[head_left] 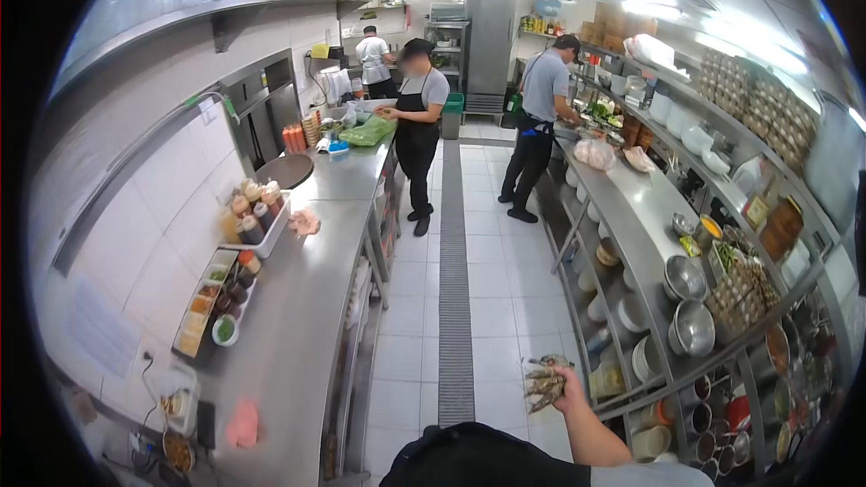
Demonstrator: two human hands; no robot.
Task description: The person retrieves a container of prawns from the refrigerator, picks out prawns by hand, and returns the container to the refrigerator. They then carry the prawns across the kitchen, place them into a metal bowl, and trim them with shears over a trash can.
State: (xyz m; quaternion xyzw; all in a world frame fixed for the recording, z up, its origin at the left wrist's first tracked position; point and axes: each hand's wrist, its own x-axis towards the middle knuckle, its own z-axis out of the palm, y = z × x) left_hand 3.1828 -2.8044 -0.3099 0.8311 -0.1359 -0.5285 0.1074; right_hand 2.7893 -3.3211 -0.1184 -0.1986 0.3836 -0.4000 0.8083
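Observation:
My right hand [567,389] is stretched out low over the tiled aisle, beside the lower shelves on the right. Its fingers are closed around a bunch of raw prawns [544,384], greyish brown with thin feelers sticking out to the left. How many there are cannot be told. No part of my left hand shows. My dark apron [478,455] fills the bottom edge of the view.
A steel counter [298,325] with sauce bottles [257,207] and a condiment tray [203,307] runs along the left. Steel bowls [693,326] stand on the right counter. A floor drain [456,307] lines the aisle. Three people [419,117] work further back.

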